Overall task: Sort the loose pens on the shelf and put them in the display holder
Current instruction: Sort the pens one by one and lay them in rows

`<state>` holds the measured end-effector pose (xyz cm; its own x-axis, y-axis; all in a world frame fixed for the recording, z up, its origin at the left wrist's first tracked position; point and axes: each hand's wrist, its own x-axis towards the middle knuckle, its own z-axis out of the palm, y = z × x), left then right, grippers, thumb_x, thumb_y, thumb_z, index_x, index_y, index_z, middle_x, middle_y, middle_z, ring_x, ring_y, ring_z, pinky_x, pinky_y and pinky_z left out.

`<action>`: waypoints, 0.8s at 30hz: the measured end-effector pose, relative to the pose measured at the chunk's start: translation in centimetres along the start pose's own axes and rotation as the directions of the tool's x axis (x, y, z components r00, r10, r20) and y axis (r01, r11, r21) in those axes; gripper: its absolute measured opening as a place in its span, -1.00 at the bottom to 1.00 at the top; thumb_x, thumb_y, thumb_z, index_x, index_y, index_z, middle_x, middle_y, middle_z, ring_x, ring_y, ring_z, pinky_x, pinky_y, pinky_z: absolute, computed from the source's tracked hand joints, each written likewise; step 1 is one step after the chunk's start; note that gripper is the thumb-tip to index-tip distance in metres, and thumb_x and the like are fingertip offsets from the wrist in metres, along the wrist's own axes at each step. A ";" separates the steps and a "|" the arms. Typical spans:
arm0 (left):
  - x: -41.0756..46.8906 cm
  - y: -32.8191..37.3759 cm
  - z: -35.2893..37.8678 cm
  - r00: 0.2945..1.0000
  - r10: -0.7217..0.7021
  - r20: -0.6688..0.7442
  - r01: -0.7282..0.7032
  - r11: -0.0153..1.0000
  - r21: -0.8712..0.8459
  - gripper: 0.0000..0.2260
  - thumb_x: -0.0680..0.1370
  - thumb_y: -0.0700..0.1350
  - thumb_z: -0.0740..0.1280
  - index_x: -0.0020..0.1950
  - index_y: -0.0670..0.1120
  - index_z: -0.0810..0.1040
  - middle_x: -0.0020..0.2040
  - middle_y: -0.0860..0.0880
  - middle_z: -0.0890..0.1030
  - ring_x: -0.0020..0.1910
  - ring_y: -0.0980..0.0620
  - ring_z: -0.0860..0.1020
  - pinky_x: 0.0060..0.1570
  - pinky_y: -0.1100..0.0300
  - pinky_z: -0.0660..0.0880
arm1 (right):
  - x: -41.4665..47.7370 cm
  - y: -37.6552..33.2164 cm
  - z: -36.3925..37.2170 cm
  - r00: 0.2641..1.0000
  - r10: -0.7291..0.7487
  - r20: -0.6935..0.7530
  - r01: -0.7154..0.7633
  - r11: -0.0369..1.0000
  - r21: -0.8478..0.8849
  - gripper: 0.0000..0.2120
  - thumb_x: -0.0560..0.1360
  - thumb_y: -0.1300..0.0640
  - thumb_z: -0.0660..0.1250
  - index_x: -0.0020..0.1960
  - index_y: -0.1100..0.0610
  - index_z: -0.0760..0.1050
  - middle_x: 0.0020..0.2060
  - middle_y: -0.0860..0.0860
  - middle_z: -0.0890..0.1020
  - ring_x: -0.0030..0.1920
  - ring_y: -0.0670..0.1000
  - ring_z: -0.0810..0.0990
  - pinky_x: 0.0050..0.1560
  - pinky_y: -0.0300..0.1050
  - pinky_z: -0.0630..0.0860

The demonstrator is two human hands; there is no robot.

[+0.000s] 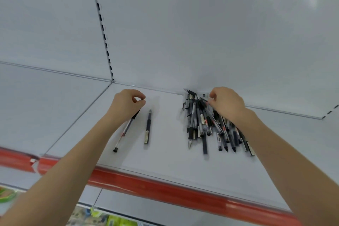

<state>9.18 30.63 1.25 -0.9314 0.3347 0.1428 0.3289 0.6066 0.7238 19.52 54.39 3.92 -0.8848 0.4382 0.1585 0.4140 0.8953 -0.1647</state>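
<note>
On a white shelf [165,163] lie lots of pens. Most are in one messy pile [200,126] on the right side, close to the back wall [183,33]. These pens are black, grey and see-through, and they cross over each other. Some have small white or red labels, but the writing is too blurry to read.

The right hand [227,104] sits on the back part of the pile. Its fingers are bent. The thumb and first finger pinch the top pen [195,94], a thin dark one that sticks out to the left, toward the wall.

Two pens lie apart from the pile, on the left side of the shelf. The left hand [126,103] has its fingers curled round the far end of the clear pen [123,131]. That pen has a black tip at the front and a bit of red in the middle, and its near end rests on the shelf. Just beside it, to the right, the dark pen [148,126] lies flat on the shelf, apart from both hands. It has a pale label near its front end, too small to read.

A shiny red strip [156,188] runs along the front edge of the shelf. A post [102,29] with little black slots goes up the wall. Below the shelf, blurry green and yellow packs [117,221] peek out.
</note>
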 end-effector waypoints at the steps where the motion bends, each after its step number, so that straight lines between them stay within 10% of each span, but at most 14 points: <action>1: 0.0 -0.1 0.2 1.000 0.002 0.014 -0.002 1.000 0.026 -0.82 0.51 -0.15 0.30 0.08 -0.11 0.60 -0.18 -0.07 0.57 -0.22 0.03 0.46 -0.11 0.27 0.34 | 0.0 -0.1 0.0 1.000 0.008 0.026 -0.008 1.000 -0.013 -0.80 0.56 0.18 0.20 0.05 0.25 0.54 0.00 0.16 0.62 0.01 0.17 0.57 -0.05 -0.03 0.48; 9: 0.4 1.5 1.9 0.990 0.141 -0.007 -0.139 0.982 0.126 -0.82 0.51 -0.15 0.29 0.05 -0.16 0.60 -0.02 -0.12 0.61 0.02 -0.09 0.53 0.02 0.19 0.39 | -1.7 0.8 -0.4 1.000 0.009 -0.001 -0.009 0.954 0.299 -0.80 0.56 0.18 0.20 0.09 0.22 0.53 -0.01 0.11 0.60 -0.04 0.06 0.53 -0.04 -0.16 0.40; 15: 0.9 6.4 6.3 0.951 0.246 0.190 -0.270 0.956 0.114 -0.77 0.50 -0.07 0.33 0.02 -0.21 0.59 0.00 -0.13 0.62 0.00 -0.08 0.54 -0.02 0.18 0.43 | -5.8 1.4 -2.5 0.985 0.109 0.137 -0.175 0.664 0.727 -0.90 0.51 0.19 0.28 -0.17 0.08 0.52 -0.13 0.08 0.63 -0.29 -0.06 0.51 -0.19 -0.19 0.51; 24: 3.1 7.3 8.0 0.945 0.154 0.289 -0.193 0.975 0.111 -0.80 0.47 -0.16 0.36 -0.11 -0.31 0.63 -0.15 -0.24 0.64 -0.19 -0.05 0.52 -0.12 0.15 0.45 | -9.2 2.6 -2.5 0.966 0.117 0.230 -0.258 0.443 0.859 -0.66 0.42 0.37 0.32 0.15 0.16 0.41 -0.42 0.00 0.64 -0.21 -0.01 0.66 -0.28 -0.23 0.54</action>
<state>9.95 41.84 1.63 -0.7844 0.6181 0.0514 0.5176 0.6068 0.6033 29.26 52.88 4.51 -0.8556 0.5098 -0.0902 0.2278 0.2142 -0.9498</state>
